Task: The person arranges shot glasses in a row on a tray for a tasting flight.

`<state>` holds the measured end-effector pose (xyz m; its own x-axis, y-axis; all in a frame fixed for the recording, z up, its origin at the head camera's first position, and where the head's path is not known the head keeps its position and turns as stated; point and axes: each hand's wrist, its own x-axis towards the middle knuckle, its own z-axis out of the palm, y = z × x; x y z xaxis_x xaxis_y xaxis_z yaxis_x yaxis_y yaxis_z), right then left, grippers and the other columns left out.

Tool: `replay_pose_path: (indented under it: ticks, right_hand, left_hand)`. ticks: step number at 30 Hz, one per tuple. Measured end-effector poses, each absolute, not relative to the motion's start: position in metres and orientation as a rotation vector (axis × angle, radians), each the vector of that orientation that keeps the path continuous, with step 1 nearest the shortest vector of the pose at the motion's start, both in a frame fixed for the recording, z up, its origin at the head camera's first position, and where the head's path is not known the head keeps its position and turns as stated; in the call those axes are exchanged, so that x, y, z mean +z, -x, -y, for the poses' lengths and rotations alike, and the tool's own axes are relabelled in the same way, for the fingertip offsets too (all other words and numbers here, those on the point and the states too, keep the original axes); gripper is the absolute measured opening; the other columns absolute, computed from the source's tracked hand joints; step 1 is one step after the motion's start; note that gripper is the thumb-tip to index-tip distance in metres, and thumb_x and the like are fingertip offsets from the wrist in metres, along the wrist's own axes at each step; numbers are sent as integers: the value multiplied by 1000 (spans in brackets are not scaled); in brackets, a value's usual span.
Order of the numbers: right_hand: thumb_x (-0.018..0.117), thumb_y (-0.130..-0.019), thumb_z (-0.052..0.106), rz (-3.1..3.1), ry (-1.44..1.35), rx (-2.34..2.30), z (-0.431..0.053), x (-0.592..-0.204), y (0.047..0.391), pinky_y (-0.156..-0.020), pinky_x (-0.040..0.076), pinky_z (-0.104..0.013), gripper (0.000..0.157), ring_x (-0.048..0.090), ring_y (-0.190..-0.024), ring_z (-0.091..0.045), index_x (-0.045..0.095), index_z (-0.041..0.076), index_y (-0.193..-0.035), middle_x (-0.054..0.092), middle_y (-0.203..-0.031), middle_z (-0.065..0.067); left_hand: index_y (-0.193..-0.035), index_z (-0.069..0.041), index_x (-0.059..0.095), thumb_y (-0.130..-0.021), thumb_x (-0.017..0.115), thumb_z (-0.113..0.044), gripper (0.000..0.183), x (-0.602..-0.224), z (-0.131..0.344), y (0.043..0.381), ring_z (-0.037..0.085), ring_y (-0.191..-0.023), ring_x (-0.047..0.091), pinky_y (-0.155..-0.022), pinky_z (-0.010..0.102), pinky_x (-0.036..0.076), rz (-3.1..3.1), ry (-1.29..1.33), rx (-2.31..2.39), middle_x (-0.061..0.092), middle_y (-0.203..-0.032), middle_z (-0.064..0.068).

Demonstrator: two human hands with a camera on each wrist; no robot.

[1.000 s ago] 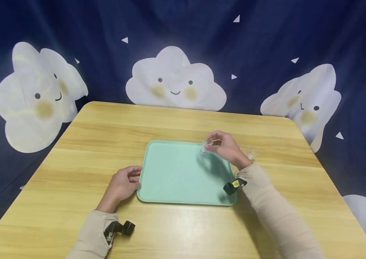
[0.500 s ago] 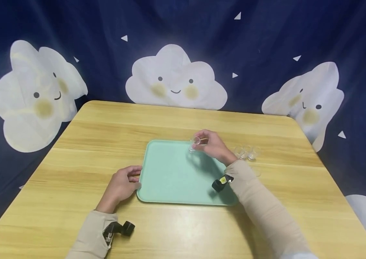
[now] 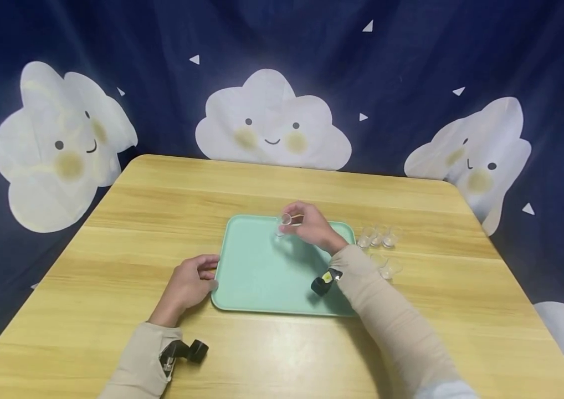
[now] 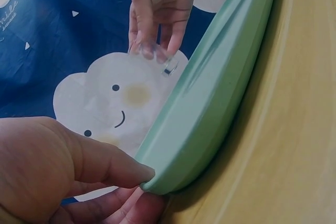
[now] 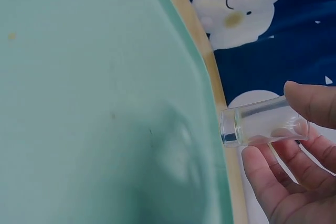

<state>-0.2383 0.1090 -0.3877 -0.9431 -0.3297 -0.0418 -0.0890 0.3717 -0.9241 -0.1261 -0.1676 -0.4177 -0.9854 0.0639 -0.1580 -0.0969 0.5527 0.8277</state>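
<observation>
My right hand (image 3: 311,226) pinches a small clear shot glass (image 3: 283,223) between thumb and fingers, over the far part of the mint-green tray (image 3: 262,277). In the right wrist view the shot glass (image 5: 262,123) shows its thick base toward the tray surface. My left hand (image 3: 189,284) grips the tray's left edge. Its thumb (image 4: 121,166) lies on the rim and its fingers curl beneath, as the left wrist view shows.
Several more clear shot glasses (image 3: 375,237) stand on the wooden table (image 3: 137,221) right of the tray, with others (image 3: 385,269) nearer, partly behind the right sleeve (image 3: 386,299). A dark blue curtain (image 3: 162,33) with clouds hangs behind.
My right hand has carried the shot glass leftward along the tray's far side, uncovering the glasses on the right. The left hand stays at the tray edge.
</observation>
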Motion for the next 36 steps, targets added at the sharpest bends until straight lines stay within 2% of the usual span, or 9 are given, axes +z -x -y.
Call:
replay_pose_path:
  ticks: [16, 20, 24, 28, 31, 36]
  right_hand:
    - [76, -81, 7, -2361, 432, -1580, -79, -389, 237, -84, 51, -35, 37, 61, -101, -24, 62, 3, -115, 61, -102, -7]
    - [76, -81, 5, -2345, 456, -1575, -72, -392, 234, -82, 52, -34, 37, 62, -98, -24, 62, 0, -115, 61, -100, -7]
    - [76, -82, 6, -2341, 466, -1523, -66, -397, 232, -79, 52, -32, 36, 62, -97, -21, 62, 2, -115, 61, -99, -5]
    - [75, -82, 7, -2352, 453, -1519, -61, -396, 233, -80, 52, -32, 36, 62, -99, -20, 62, 5, -115, 62, -103, -6]
    - [75, -82, 6, -2343, 447, -1532, -57, -396, 234, -81, 52, -32, 37, 62, -100, -21, 61, 4, -116, 62, -107, -9]
    - [75, -82, 5, -2348, 474, -1519, -47, -397, 233, -80, 53, -30, 38, 63, -97, -19, 62, 3, -117, 62, -106, -6]
  left_hand:
    - [-130, 2, 58, -80, 64, 4, 51, -417, 168, 128, 23, -96, 61, -81, 37, 49, -2643, 15, 1376, 63, -121, 15]
    - [-130, 2, 58, -80, 64, 4, 50, -419, 168, 126, 23, -96, 61, -82, 39, 50, -2648, 20, 1362, 63, -121, 15]
    - [-129, 2, 58, -80, 65, 3, 50, -420, 169, 122, 23, -97, 62, -83, 39, 50, -2649, 33, 1333, 63, -121, 15]
    - [-129, 1, 59, -80, 64, 2, 50, -418, 168, 122, 24, -98, 62, -83, 41, 50, -2656, 23, 1343, 63, -122, 15]
    - [-129, 1, 59, -80, 64, 2, 49, -417, 167, 124, 25, -98, 61, -83, 41, 50, -2653, 19, 1351, 63, -122, 16]
    - [-128, 1, 60, -79, 64, 3, 49, -417, 167, 125, 24, -97, 62, -83, 40, 50, -2657, 26, 1338, 63, -122, 16]
